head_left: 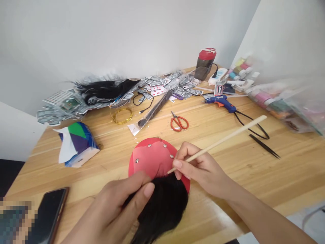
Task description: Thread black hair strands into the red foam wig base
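A round red cap [152,157] lies on the wooden table, with several metal studs set near its edge. A lock of black hair [162,206] covers its lower part and hangs toward me. My left hand [119,210] presses down on the hair at the top of that lock, holding it against the cap. In my right hand [200,169] is a thin wooden stick [223,140], its tip resting at the cap's surface just above the hair. The cap's lower edge is partly hidden by the hair and my left hand.
Orange-handled scissors [179,122], a blue glue gun [220,103] and black tweezers [264,145] lie beyond my right hand. A black phone [48,215] sits at lower left, a tissue packet [77,145] beyond it. Loose packets, more black hair [106,89] and gold wire [121,113] lie along the wall.
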Demonstrator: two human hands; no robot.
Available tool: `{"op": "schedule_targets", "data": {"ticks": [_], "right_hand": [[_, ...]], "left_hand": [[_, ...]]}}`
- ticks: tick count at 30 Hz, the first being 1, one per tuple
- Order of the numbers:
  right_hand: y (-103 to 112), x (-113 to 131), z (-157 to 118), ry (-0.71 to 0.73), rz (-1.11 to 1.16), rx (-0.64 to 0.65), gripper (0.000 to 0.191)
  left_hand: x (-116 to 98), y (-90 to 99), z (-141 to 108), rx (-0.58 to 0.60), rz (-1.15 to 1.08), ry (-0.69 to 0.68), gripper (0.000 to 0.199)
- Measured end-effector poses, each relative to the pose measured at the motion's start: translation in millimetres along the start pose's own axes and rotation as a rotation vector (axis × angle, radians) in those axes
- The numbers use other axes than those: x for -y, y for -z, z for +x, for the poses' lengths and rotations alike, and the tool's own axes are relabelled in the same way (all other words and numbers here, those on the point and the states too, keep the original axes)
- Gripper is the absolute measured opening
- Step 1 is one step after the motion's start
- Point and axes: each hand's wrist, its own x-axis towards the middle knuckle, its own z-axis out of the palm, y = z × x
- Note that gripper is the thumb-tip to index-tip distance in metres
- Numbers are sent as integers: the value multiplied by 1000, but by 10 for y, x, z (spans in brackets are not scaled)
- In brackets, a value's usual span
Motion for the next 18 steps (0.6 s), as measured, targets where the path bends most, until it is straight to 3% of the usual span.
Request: {"op": "schedule_targets", "data": {"ticks": [4, 7, 12, 18], "right_hand": [[1, -24, 30, -15, 47, 10, 43], [0, -39, 60, -21, 69, 15, 46], [2, -63, 78, -2, 102, 18, 44], [-1, -62, 86, 11, 118, 23, 42]], "left_hand": [[-133, 51, 320, 290, 61, 8, 38], [-248, 43, 469, 418, 230, 62, 40], [-386, 8, 506, 514, 476, 131, 40], [-433, -39, 504, 498, 746, 139, 40]]}}
